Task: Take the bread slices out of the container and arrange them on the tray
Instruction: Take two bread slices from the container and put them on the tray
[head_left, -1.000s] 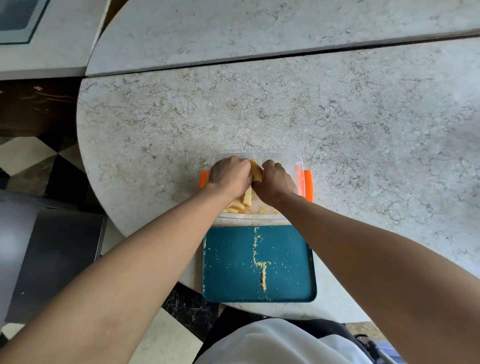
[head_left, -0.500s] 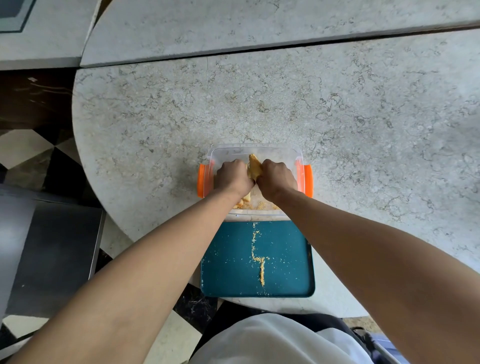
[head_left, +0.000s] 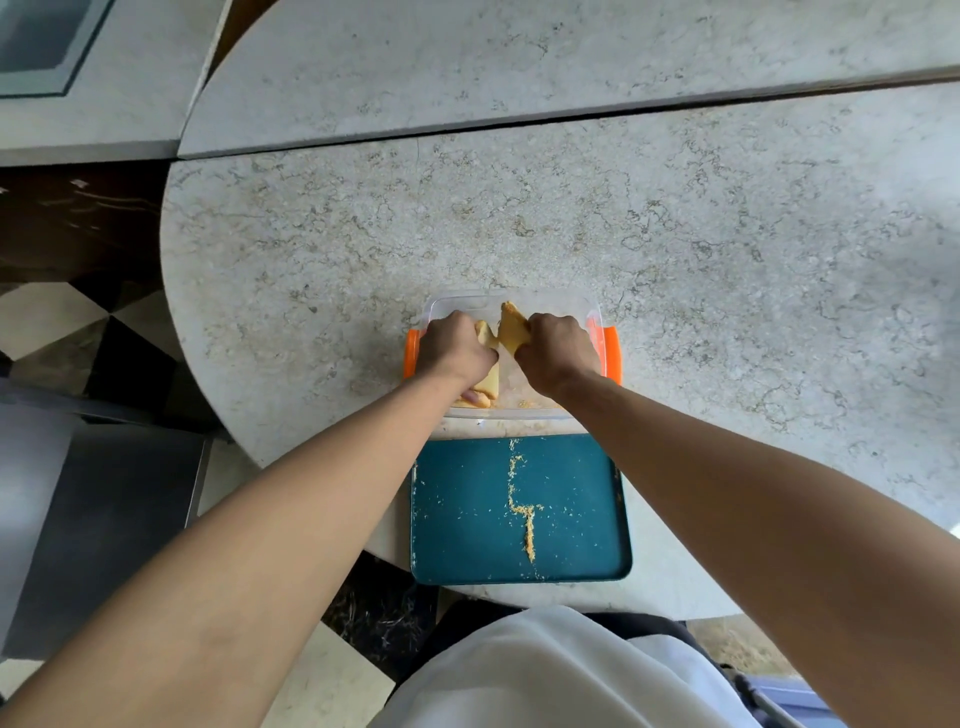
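Seen from above, both of your arms reach forward across a pale, speckled stone surface (head_left: 727, 291) into a clear plastic container (head_left: 545, 301) with orange clips on its two sides. Your left hand (head_left: 453, 347) is curled closed around a bread slice (head_left: 485, 335) whose pale corner pokes out past your knuckles. Your right hand (head_left: 558, 349) is likewise closed, gripping a second bread slice (head_left: 511, 327) that stands up on edge, its golden corner pointing away from you. The two slices sit close together in the gap between your hands, above the middle of the container. A few more pieces of bread (head_left: 480, 396) lie low in the container under your left wrist; how many is hard to tell, since your hands hide much of the inside. Just in front of your body, touching the container's near edge, lies a teal tray (head_left: 467, 519). It carries no slices yet, only a thin crooked line of crumbs (head_left: 522, 506) down its middle and loose specks around it. Judging by this, the work is at an early stage: two slices are in hand, none is laid out, and the rest are yet to be lifted.
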